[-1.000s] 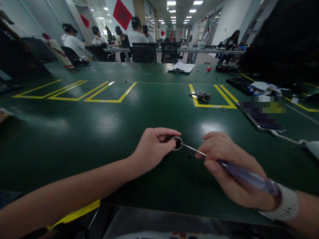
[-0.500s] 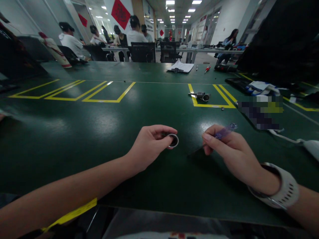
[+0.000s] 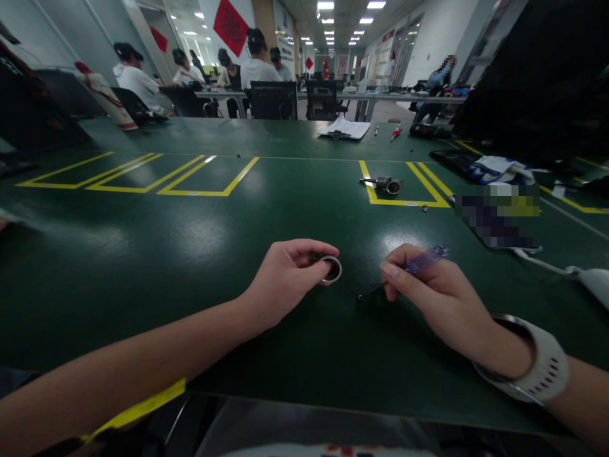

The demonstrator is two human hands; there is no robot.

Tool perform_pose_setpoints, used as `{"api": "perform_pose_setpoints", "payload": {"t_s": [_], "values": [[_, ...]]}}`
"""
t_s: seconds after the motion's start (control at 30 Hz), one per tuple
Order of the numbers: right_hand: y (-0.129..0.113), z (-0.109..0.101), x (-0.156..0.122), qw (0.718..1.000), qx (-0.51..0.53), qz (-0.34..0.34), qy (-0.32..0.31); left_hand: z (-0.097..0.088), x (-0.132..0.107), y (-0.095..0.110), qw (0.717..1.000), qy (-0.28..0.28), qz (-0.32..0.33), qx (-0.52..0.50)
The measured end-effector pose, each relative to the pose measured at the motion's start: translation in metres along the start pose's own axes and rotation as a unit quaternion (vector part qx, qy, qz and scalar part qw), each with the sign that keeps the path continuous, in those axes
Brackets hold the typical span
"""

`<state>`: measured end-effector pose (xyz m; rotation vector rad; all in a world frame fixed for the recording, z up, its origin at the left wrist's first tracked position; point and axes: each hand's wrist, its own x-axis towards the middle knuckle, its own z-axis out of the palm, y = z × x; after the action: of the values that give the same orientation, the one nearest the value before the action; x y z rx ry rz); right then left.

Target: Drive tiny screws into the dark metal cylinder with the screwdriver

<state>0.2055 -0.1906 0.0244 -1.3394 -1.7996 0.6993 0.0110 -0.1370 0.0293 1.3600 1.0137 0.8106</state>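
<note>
- Left hand (image 3: 285, 279), centre, curls round a metal ring (image 3: 339, 271).
- Right hand (image 3: 435, 292), centre right, pinches a screwdriver (image 3: 423, 260).
- Small part (image 3: 360, 298) by its tip may roll if pushed.

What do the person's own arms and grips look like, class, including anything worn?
Both forearms are sleeveless where they show. The left grip is ungloved, the left wrist bare. The right grip is ungloved too; a wide, pale band with small holes and a metallic edge circles the right wrist.

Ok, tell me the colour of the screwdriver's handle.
The screwdriver's handle is purple and looks see-through; it shows in the head view, the only one.
</note>
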Motion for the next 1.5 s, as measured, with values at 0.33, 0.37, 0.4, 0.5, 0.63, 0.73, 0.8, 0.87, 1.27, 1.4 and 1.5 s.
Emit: {"api": "perform_pose_setpoints", "payload": {"t_s": [0.33,0.37,0.4,0.5,0.63,0.73,0.8,0.87,1.27,1.4,1.5], "values": [[0.000,0.006,-0.006,0.997,-0.007,-0.060,0.041,0.000,-0.001,-0.004,0.996,-0.025,-0.007,-0.090],[0.001,0.006,-0.008,0.996,0.014,-0.073,0.058,0.000,0.000,-0.005,0.995,-0.019,-0.002,-0.100],[0.003,0.007,-0.009,0.992,0.038,-0.091,0.078,-0.001,0.001,-0.005,0.994,-0.013,0.001,-0.107],[0.004,0.009,-0.012,0.974,0.089,-0.160,0.134,-0.002,0.002,-0.006,0.992,-0.014,0.002,-0.123],[0.001,0.008,-0.014,0.963,0.075,-0.212,0.150,-0.002,0.000,-0.006,0.991,-0.031,0.003,-0.132],[-0.004,0.006,-0.013,0.966,0.028,-0.238,0.102,0.001,-0.001,-0.005,0.991,-0.030,0.014,-0.129],[-0.006,0.005,-0.012,0.964,-0.012,-0.254,0.075,0.002,-0.002,-0.005,0.992,-0.028,0.022,-0.119],[-0.008,0.005,-0.010,0.961,-0.043,-0.265,0.061,0.002,-0.002,-0.005,0.994,-0.030,0.029,-0.104],[-0.009,0.009,-0.006,0.951,-0.102,-0.290,0.042,0.004,-0.004,-0.006,0.996,-0.047,0.042,-0.059],[-0.009,0.010,-0.006,0.952,-0.111,-0.285,0.032,0.005,-0.005,-0.006,0.997,-0.044,0.049,-0.031],[-0.008,0.011,-0.006,0.949,-0.115,-0.291,0.030,0.006,-0.005,-0.006,0.998,-0.040,0.054,-0.015]]}}
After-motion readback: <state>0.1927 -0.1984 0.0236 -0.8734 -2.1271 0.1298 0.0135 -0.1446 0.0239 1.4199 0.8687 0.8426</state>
